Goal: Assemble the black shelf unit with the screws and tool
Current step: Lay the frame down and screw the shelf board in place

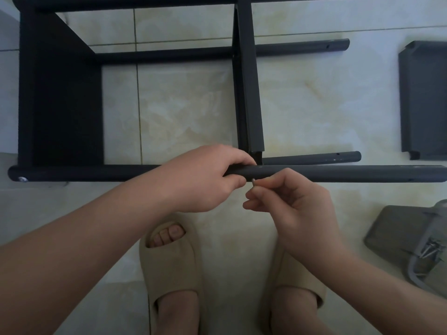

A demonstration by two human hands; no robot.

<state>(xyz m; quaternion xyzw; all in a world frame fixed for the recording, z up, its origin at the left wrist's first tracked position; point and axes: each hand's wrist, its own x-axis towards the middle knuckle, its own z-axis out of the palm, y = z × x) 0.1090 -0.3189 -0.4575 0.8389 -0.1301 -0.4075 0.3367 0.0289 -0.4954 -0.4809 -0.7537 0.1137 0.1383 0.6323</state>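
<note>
The black shelf unit [65, 105] lies on its side on the tiles: three panels, counting the loose panel [423, 100] behind the right end of the near pole [338, 174], and four poles. The left hand [203, 177] wraps that pole and should brace it. The right hand [290, 201] pinches one screw [253, 180] at the pole's near side; I'd seat it square in the hole before turning.

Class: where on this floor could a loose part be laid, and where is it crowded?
Bare tile: between the black end panel and black centre crosspiece; between that crosspiece and the loose grey shelf panel. Crowded: the front black tube, where left hand and right hand meet.
</note>
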